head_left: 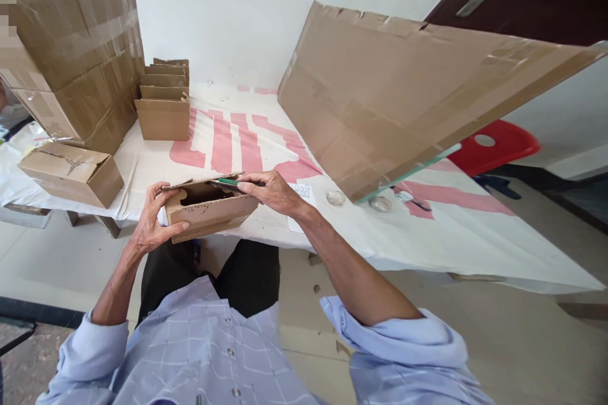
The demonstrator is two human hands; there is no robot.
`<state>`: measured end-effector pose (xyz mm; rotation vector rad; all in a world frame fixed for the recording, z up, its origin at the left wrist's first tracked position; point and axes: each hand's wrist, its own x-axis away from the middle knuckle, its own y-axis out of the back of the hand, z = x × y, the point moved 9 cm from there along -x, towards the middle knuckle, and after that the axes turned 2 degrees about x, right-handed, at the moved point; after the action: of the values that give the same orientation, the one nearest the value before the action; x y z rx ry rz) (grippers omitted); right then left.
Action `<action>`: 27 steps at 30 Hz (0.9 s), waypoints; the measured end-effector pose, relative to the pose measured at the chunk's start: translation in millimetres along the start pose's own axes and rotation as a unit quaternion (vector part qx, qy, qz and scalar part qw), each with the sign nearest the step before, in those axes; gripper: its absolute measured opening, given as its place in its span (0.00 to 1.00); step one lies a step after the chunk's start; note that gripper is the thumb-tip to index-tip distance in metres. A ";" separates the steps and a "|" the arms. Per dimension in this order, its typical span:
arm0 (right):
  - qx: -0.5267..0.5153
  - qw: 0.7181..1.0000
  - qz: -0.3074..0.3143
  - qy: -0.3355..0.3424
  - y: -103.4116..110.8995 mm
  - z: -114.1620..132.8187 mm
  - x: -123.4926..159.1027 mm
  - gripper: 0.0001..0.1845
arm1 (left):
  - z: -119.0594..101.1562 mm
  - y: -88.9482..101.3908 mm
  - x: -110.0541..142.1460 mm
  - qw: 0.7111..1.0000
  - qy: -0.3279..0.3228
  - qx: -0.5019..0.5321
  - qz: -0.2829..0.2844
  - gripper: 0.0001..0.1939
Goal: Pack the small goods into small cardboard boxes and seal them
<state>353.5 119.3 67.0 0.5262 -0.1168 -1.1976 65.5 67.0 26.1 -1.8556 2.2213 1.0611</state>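
Observation:
A small cardboard box (pixel 216 214) sits at the table's front edge, its top open and tilted a little towards me. My left hand (pixel 154 221) grips its left end, thumb on the near side and fingers over the top edge. At the box's right end, my right hand (pixel 270 193) is closed, fingers pinching a small green item (pixel 228 181) at the opening. Most of that item is hidden, so its kind cannot be made out. The inside of the box is dark.
Several small boxes (pixel 164 119) stand in a row beside a taped carton stack (pixel 102 63). A closed box (pixel 71 171) lies at left. A big cardboard panel (pixel 403 95) leans over the right side, near clear round items (pixel 335 197) and a red chair (pixel 498 145).

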 end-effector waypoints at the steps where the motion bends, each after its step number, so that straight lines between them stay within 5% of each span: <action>1: -0.001 1.000 0.000 0.000 0.0 0.0 0.1 0.24 | -0.1 0.0 -0.3 1.000 0.002 0.000 0.001 0.39; 27: 0.014 1.000 -0.016 -0.010 2.5 -3.6 2.5 0.26 | 1.8 -0.6 -0.4 1.000 0.023 0.008 0.003 0.41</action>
<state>357.8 118.8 64.6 0.5425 -0.1417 -1.2338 65.4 68.3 24.6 -1.8871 2.2546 1.0088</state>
